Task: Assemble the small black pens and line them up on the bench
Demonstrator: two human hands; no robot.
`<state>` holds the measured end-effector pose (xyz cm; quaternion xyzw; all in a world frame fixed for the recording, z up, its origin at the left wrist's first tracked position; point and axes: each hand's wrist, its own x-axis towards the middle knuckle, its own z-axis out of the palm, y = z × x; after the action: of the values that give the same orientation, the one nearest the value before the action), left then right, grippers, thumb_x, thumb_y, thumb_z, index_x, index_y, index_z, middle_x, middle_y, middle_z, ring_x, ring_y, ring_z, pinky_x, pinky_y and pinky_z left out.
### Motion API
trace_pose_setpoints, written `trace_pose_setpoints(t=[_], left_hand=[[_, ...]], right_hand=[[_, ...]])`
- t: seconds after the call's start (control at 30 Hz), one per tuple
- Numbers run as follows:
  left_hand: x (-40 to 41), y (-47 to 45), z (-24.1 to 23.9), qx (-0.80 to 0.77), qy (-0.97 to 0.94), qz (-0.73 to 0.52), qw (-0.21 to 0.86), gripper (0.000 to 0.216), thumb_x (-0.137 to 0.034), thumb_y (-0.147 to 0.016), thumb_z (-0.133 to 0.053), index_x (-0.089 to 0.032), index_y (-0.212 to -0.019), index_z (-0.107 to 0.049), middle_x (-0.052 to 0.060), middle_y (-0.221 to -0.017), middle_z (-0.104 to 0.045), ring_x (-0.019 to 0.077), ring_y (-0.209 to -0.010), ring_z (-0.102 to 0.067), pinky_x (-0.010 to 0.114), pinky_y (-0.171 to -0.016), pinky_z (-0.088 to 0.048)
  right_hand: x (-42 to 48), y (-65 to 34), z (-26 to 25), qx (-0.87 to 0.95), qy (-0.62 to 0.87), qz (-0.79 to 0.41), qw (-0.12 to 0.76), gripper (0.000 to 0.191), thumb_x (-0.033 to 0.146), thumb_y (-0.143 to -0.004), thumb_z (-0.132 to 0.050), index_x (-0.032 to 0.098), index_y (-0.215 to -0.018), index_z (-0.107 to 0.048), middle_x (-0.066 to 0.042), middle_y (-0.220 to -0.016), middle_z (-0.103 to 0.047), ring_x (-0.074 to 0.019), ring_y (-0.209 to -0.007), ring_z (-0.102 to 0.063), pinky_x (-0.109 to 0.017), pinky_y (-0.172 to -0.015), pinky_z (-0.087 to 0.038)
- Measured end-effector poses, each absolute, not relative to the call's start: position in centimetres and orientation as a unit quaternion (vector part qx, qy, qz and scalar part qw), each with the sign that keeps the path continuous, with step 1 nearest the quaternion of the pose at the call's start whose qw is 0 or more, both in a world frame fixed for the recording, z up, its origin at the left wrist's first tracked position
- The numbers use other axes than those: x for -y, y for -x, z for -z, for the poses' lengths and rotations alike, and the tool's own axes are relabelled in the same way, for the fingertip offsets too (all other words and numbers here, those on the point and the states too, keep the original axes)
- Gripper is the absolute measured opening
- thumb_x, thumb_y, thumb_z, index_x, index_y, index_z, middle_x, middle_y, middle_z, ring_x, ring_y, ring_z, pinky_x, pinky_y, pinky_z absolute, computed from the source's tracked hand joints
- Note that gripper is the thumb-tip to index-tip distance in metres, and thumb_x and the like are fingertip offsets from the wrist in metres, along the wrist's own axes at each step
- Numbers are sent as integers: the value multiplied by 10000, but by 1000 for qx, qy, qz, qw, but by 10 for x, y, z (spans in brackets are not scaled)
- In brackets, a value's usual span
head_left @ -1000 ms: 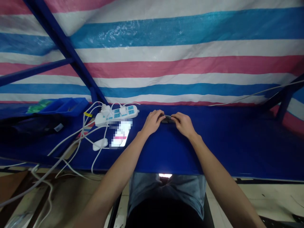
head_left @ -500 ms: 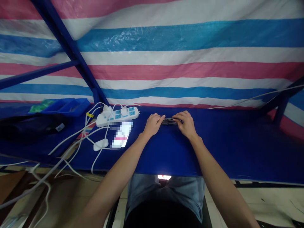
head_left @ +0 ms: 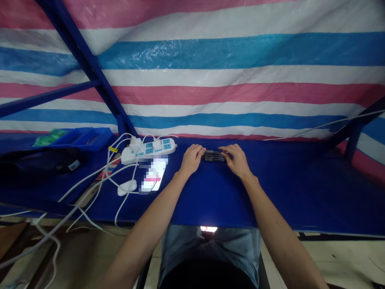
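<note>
Several slim black pen-like sticks [head_left: 213,155] lie side by side across the blue table [head_left: 212,194], thicker and greyer toward their left part. I cannot make out their exact kind. At their left end, my left hand [head_left: 192,157] is closed, thumb and fingers against the ends. My right hand [head_left: 237,159] pinches the right ends between thumb and fingers. Both tips of the row are partly hidden behind my fingers.
Left of my hands lie a white power strip [head_left: 161,147] with plugs, a lit phone [head_left: 154,176], a white adapter [head_left: 126,187] and tangled white cables. Farther left are a blue tray [head_left: 90,138] and a black bag [head_left: 39,162]. A blue frame post [head_left: 90,68] rises behind.
The row of sticks now shows more plainly between my hands, its pieces lined up. My right fingers have shifted slightly at the right ends. The camera view has tilted a little upward.
</note>
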<state>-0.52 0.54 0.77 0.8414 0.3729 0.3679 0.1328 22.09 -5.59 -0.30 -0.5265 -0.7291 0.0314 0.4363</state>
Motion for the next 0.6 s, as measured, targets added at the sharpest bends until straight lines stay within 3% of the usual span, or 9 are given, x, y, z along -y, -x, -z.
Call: trace_pose_setpoints(t=[0.2, 0.37, 0.53, 0.6], left_hand=[[-7, 10, -10, -370, -830, -396, 133, 358, -359, -1095, -428, -208, -813, -589, 27, -829, -638, 209, -854, -582, 369, -851, -452], [-8, 8, -7, -344, -844, -383, 151, 283, -408, -1064, -518, -217, -929, -677, 30, -929, -700, 212, -938, -606, 363, -887, -469], [-7, 6, -5, -336, -875, -316, 147, 470, -419, -1089, -437, -202, -712, -617, 28, -767, -652, 203, -832, -603, 367, -858, -475], [-7, 6, -4, -329, -882, -303, 152, 437, -407, -1082, -458, -200, -736, -628, 29, -787, -661, 204, -836, -616, 368, -857, -481]], right_hand=[[53, -228, 6, 712, 550, -10, 436, 218, 256, -992, -554, 251, -1019, -771, -81, -1022, -750, -278, -971, -595, -464, -917, -451], [54, -217, 7, 716, 520, -49, 464, 182, 239, -973, -592, 236, -1086, -734, -81, -995, -742, -266, -953, -632, -428, -890, -504], [56, -208, 7, 728, 502, -38, 465, 90, 206, -947, -623, 229, -943, -710, -77, -945, -729, -257, -927, -636, -406, -869, -512], [56, -208, 8, 735, 500, -32, 457, 101, 194, -949, -612, 227, -945, -708, -80, -954, -728, -257, -939, -635, -403, -872, -509]])
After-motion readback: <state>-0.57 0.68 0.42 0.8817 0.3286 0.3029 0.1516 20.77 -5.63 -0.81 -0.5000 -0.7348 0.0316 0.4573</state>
